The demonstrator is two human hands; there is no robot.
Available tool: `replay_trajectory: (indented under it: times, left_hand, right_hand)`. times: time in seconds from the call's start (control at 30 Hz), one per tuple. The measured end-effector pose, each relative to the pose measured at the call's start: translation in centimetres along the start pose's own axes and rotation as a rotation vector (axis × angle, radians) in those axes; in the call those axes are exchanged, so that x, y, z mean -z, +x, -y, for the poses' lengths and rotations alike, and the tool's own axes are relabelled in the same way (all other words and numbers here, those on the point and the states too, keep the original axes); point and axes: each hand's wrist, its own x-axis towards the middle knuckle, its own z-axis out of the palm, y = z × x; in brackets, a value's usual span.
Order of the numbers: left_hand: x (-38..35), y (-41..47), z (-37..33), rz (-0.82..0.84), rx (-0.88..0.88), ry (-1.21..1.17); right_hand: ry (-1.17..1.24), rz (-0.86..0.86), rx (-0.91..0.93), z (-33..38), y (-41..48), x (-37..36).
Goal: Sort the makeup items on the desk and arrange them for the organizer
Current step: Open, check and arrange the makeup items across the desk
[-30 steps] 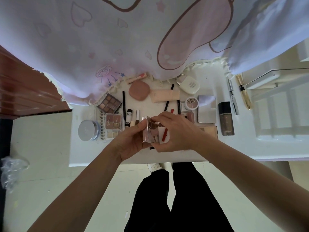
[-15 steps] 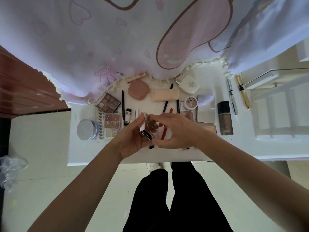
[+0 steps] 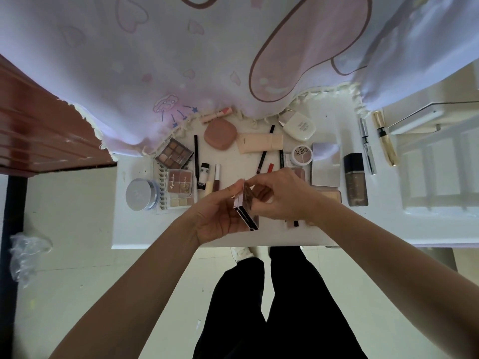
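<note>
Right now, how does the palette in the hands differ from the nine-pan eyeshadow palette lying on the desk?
The held palette is off the desk, gripped edge-on by the left hand and right hand; the nine-pan palette lies flat on the desk, untouched. The held palette shows mostly its side edge; the nine-pan palette shows its brown pans face-up. Both are flat, rectangular cases.

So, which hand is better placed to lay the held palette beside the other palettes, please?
Left, probably: the left hand grips the small pinkish rectangular palette, nearer the clear-cased brown eyeshadow palette.
</note>
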Motion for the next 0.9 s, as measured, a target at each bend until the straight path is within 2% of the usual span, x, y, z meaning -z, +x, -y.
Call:
replay_trajectory:
  times: [0.1, 0.23, 0.33, 0.5, 0.7, 0.9]
  left_hand:
    - [0.3, 0.4, -0.2, -0.044, -0.027, -0.022]
    - [0.4, 0.3, -0.2, -0.051, -0.03, -0.032]
    - [0.2, 0.0, -0.2, -0.045, -0.036, -0.025]
    - [0.1, 0.0, 0.2, -0.039, -0.058, 0.005]
    - [-0.4, -0.2, 0.4, -0.088, -0.065, 0.038]
    - [-0.9, -0.3, -0.1, -0.039, -0.093, 0.079]
  right_hand:
    - [0.038, 0.081, 0.024, -0.2, -0.1, -0.3]
    - [0.097, 0.132, -0.032, -1.1, -0.3, -0.1]
    - [0.026, 0.196, -0.02, -1.0, -0.4, 0.0]
    - [-0.071, 0.168, -0.005, -1.3, -0.1, -0.6]
    - [0.006, 0.135, 0.052, -1.5, -0.5, -1.3]
    - [0.096, -0.023, 0.149, -1.0, -1.5, -0.9]
